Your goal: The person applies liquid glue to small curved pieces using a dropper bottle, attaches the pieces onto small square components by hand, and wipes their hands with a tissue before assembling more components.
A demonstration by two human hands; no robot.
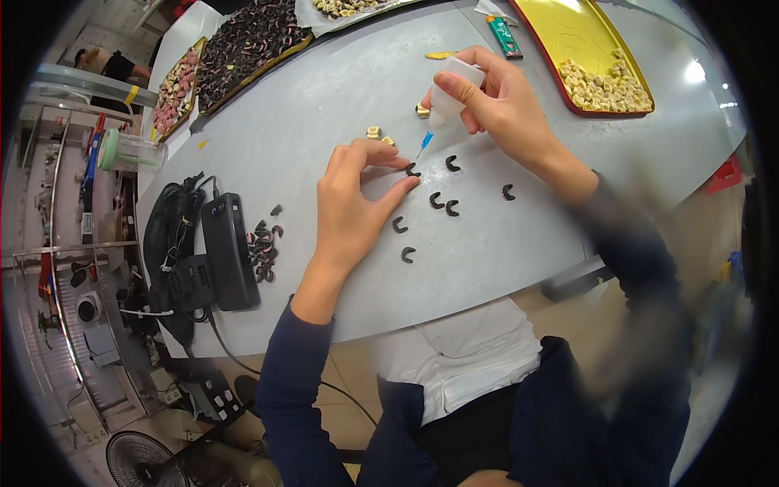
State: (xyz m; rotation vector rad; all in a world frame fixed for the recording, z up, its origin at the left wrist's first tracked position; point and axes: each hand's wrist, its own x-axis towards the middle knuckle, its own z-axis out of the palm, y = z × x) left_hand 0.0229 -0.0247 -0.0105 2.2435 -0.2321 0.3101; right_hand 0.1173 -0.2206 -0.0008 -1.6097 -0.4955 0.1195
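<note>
Between the thumb and fingers of my left hand (357, 195), a small black C-shaped piece (412, 170) is held on the table. My right hand (507, 105) grips a white squeeze bottle (454, 91), tilted downward. Its blue needle tip (426, 140) points at that piece, very close to it; whether they touch I cannot tell. Around my hands lie several more black C-shaped pieces, such as one (453, 163) to the right and another (408, 255) nearer me. A cream-and-gold piece (373, 131) sits beyond my left fingers, and another (423, 111) is beside my right fingers.
A pile of black pieces (264, 250) lies left, beside a black box-shaped device (230, 252) with cables. Trays of black (251, 49) and pink (174, 93) pieces stand far left. A yellow tray (560, 32) holds cream pieces far right, near a green packet (505, 37).
</note>
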